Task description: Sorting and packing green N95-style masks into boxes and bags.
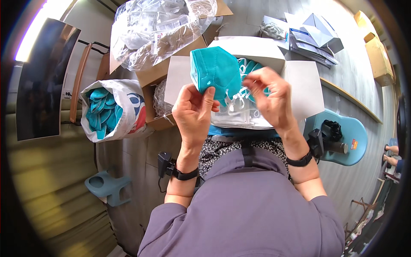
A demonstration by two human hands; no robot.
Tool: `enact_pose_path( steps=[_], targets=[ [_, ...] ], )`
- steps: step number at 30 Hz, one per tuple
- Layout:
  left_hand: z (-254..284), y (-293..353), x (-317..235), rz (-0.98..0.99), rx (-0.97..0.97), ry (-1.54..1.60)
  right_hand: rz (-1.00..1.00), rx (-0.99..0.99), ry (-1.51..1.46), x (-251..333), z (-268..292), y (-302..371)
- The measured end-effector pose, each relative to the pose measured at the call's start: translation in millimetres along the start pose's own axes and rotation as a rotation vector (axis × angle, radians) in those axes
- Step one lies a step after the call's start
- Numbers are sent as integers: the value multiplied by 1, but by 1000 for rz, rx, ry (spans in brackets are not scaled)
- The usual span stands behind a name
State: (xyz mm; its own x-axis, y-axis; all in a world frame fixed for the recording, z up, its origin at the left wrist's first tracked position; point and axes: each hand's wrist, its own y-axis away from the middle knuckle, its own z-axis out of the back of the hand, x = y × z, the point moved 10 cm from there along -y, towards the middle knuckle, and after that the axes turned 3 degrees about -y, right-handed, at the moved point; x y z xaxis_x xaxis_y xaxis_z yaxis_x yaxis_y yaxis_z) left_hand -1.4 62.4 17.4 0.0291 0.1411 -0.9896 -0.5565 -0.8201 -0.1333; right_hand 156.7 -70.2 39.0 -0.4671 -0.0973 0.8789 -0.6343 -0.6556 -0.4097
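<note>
A teal folded face mask (216,70) is pinched between the thumb and fingers of my left hand (195,107), above an open white box. My right hand (269,96) is at the mask's right edge with its fingers curled in a pinch. What those fingers hold is too small and blurred to make out. White ear loops (238,99) with small clips hang below the mask, close to my right fingers. Inside the white box (303,85) lie more teal masks (252,67), partly hidden by my hands, and clear packaging towards the front.
To the left stands a white bag (130,96) full of teal masks. Behind it, a cardboard box (175,60) holds clear plastic packs (158,32). Flattened cartons (314,40) lie at the back right. Blue plastic stools (357,141) (109,186) stand on both sides, one bearing a dark cylinder (338,147).
</note>
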Motion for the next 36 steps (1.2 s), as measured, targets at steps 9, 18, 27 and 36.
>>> enact_pose_path(
  steps=[9,18,27,36],
  targets=[
    [-10,13,28,170,55,251,223,217,267,15,-42,14],
    [68,9,-20,-44,-10,86,-313,608,369,-69,11,14],
    [27,-12,-9,-121,187,122,-145,568,1009,-106,0,-41],
    [-23,-13,43,251,394,210,-467,519,719,-155,-21,-23]
  ],
)
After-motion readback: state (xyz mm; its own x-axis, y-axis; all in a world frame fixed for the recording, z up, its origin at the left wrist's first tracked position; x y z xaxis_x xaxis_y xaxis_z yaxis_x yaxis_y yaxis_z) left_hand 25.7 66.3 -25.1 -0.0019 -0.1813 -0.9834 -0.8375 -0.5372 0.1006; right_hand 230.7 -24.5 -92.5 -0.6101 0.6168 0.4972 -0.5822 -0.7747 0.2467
